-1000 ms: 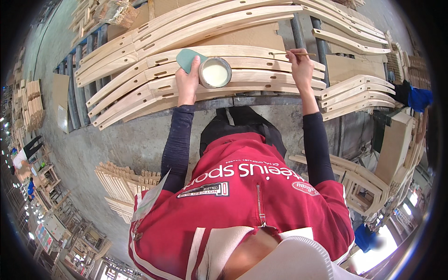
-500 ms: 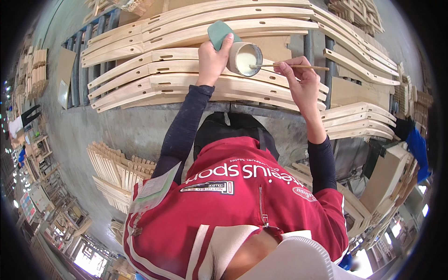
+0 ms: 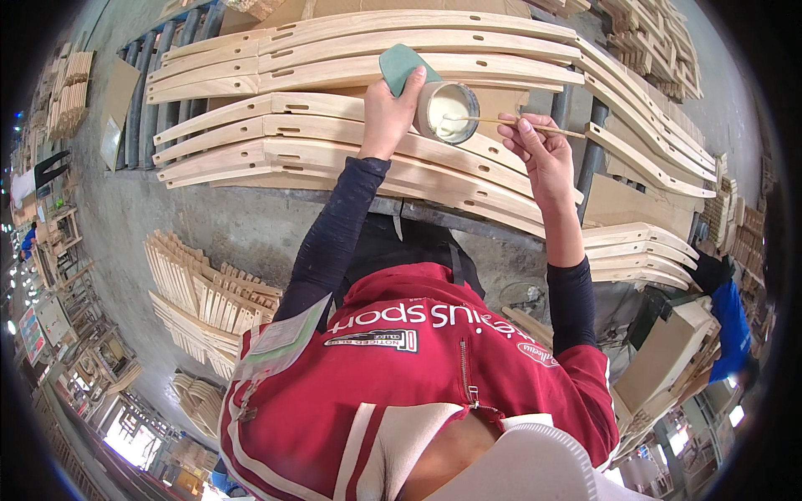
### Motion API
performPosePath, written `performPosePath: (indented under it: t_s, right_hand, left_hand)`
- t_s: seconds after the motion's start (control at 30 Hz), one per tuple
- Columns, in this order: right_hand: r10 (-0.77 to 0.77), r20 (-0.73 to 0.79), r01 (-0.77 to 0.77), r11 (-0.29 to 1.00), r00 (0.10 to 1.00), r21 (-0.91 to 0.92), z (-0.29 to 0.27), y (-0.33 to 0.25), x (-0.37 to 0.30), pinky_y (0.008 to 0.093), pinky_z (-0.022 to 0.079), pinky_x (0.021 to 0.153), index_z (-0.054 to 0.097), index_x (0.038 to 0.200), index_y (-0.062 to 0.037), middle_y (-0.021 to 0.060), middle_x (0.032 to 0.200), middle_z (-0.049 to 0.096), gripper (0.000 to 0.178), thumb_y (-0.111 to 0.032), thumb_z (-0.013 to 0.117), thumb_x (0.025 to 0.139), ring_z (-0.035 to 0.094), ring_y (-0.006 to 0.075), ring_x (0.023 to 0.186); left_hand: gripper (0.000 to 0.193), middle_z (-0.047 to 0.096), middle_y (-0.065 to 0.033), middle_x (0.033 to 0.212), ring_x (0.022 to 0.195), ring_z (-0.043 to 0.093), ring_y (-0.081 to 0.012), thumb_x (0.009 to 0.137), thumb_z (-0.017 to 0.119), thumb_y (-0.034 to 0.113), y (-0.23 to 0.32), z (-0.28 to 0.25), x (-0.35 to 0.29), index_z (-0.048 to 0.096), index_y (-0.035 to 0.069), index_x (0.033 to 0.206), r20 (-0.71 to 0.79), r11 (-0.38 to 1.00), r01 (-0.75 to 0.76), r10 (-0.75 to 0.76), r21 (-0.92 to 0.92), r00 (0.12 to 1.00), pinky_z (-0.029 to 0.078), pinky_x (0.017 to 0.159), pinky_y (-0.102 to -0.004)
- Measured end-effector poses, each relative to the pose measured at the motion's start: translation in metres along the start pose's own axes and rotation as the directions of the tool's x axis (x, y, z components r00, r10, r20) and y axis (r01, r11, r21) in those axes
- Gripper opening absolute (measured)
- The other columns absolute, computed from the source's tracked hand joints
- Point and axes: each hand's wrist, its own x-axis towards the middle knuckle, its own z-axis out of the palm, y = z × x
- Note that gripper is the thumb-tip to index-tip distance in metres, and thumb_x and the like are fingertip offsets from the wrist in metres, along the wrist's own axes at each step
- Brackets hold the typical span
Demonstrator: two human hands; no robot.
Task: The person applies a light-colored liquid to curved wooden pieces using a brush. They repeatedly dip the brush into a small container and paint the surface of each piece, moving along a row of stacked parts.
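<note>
Loading the thin stick (image 3: pixel 535 125), pinched in right hand (image 3: pixel 543 154), from glue tub (image 3: pixel 449 111) gripped by left hand (image 3: pixel 388 113); next, likely dabbing slots in curved wooden parts (image 3: pixel 276 138)

A flat brown cardboard sheet (image 3: pixel 114 117) leans at the far left of the rack. Big tan cardboard panels (image 3: pixel 668 355) stand at the lower right. A colourful sign board (image 3: pixel 32 332) hangs far left.

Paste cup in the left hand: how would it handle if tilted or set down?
The cup is open-topped and holds pale paste, so tilting far probably spills it slowly. Small and round, held one-handed by the left hand: likely light, apt to tip on curved slats.
</note>
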Motion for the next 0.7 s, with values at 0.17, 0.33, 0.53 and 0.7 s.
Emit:
performPosePath:
  t_s: [0.17,0.33,0.53,0.7]
  right_hand:
    - [0.065,-0.07,-0.068,0.997,0.995,-0.043,-0.005,0.007,0.021,0.029,0.059,0.072,0.051,0.093,-0.0072,0.0219,0.095,0.07,0.022,-0.025,0.064,0.095,0.071,0.0231,0.084]
    - [0.061,-0.054,-0.06,0.998,0.997,0.018,-0.001,0.011,0.044,0.0276,0.058,0.076,0.056,0.102,-0.004,0.0186,0.1,0.07,0.019,-0.021,0.061,0.097,0.07,0.0217,0.091]
    - [-0.348,-0.199,0.226,0.859,0.916,-0.46,-0.021,-0.001,0.105,0.0263,0.056,0.071,0.061,0.1,-0.0002,0.0144,0.09,0.072,0.021,-0.02,0.062,0.096,0.072,0.0192,0.082]
    - [-0.393,-0.189,0.159,0.699,0.9,-0.698,-0.03,0.02,0.142,0.025,0.055,0.072,0.064,0.097,0.0043,0.0135,0.087,0.073,0.026,-0.022,0.065,0.094,0.072,0.0172,0.082]
  left_hand:
    - [0.043,0.071,-0.0126,0.073,0.067,0.066,-0.0167,0.092,0.065,0.039,-0.01,0.01,0.019,0.071,-0.004,0.088,-0.008,0.999,-0.024,0.024,-0.023,1.0,0.051,0.063,-0.0305]
    - [0.043,0.07,-0.0126,0.072,0.066,0.066,-0.0168,0.092,0.065,0.039,-0.019,0.014,0.035,0.071,-0.004,0.087,0.049,1.0,-0.001,0.002,-0.01,0.999,0.05,0.061,-0.0307]
    - [0.042,0.07,-0.0066,0.081,0.07,0.061,-0.0103,0.092,0.067,0.038,-0.034,-0.014,0.04,0.071,-0.003,0.093,0.115,0.99,0.122,-0.13,0.072,0.985,0.048,0.064,-0.0263]
    - [0.039,0.07,-0.0085,0.073,0.066,0.064,-0.0135,0.094,0.065,0.035,-0.036,-0.036,0.038,0.07,-0.003,0.089,0.091,0.99,0.144,-0.144,0.007,0.985,0.05,0.06,-0.029]
